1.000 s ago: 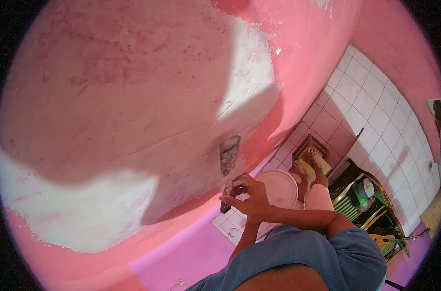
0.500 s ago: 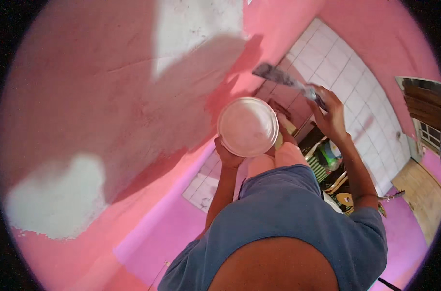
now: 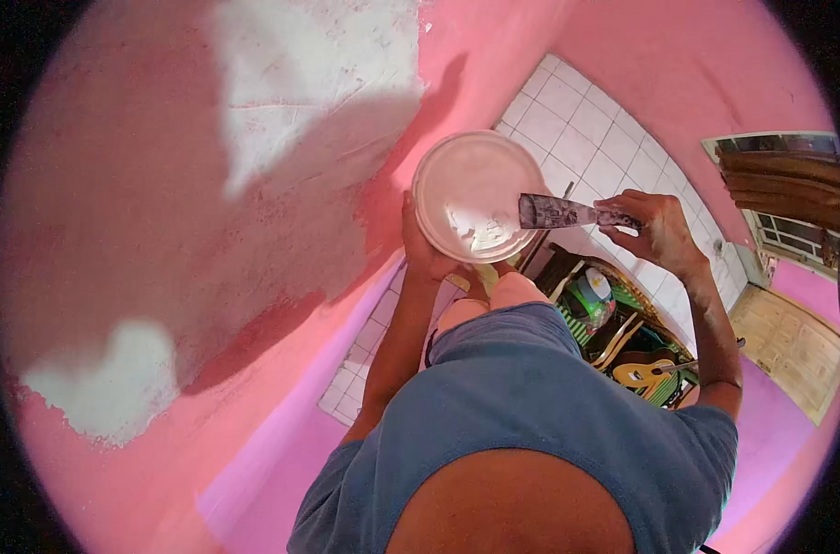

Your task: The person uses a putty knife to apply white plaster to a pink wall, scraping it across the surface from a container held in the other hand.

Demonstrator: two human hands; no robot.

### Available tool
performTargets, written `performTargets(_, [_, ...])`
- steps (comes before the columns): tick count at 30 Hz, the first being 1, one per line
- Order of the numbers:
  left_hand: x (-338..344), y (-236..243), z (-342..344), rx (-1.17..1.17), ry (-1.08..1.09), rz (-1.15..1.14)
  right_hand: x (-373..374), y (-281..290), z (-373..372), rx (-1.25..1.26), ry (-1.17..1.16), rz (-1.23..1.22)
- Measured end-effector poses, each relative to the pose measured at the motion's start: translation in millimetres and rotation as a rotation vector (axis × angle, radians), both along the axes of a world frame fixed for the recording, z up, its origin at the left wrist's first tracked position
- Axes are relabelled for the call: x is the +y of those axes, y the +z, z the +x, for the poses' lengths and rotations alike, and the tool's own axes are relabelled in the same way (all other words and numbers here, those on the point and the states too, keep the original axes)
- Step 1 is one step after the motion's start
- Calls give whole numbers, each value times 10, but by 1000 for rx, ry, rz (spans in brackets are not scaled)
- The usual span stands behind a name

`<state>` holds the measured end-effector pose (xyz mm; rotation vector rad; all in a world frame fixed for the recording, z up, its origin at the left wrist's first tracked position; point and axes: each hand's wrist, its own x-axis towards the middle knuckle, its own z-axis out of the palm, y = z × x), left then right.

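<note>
Close by the pink wall point(image 3: 508, 46), my left hand point(image 3: 426, 251) has hold of a round pale tub point(image 3: 419, 208) at its lower left side; the fingers are gripping it there, some of them hidden beneath it. The tub's mouth faces up toward me, and I see a pale inside with a bright white patch near the edge closest to my body. On the other side, my right hand point(image 3: 660, 226) has its fingers wrapped around the handle of a scraper point(image 3: 558, 212). Its flat, grey, smeared blade points left, the end overlapping the tub's right rim as I look down; I cannot tell whether the two touch.

To my left, a large ragged-edged white patch point(image 3: 318, 51) covers part of the wall, much of it under shadow. Beyond the tub lies a white tiled floor point(image 3: 577, 120). Lower right, I see a green-striped seat point(image 3: 575, 326) and a yellow guitar point(image 3: 643, 373). Farther right are a brown curtain point(image 3: 780, 180) and a wooden panel point(image 3: 785, 346). I wear a blue shirt point(image 3: 522, 397).
</note>
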<state>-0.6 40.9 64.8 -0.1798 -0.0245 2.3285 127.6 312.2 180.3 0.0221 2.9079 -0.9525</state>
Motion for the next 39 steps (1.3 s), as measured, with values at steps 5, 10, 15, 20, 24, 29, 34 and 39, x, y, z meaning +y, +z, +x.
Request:
performTargets(5, [54,111,-160,113,-230,-607,24,-134,9,-49,66,1])
performTargets(10, [30,-55,-235,45,-371,-469,-246,-305,-27,-126,26,-136])
performTargets(15, [82,-9,-193,48,-346,-426,-392,-480,6,-121,-21,-163])
performTargets(20, [78,-88,-235,50,-324,-438,-452,-595,17,-82,-77,-244])
performTargets(24, [64,-160,-259,44,-264,-477,-494,-685,26,-81,-50,-171])
performTargets(29, [68,-135,-303,111,-170,-435,-634,-793,42,-31,-167,-196])
performTargets(34, [63,-161,-363,97,-136,-455,-696,-823,70,92,-119,-125])
performTargets(39, [50,-312,-395,86,-250,-508,-694,-769,72,95,-45,-38])
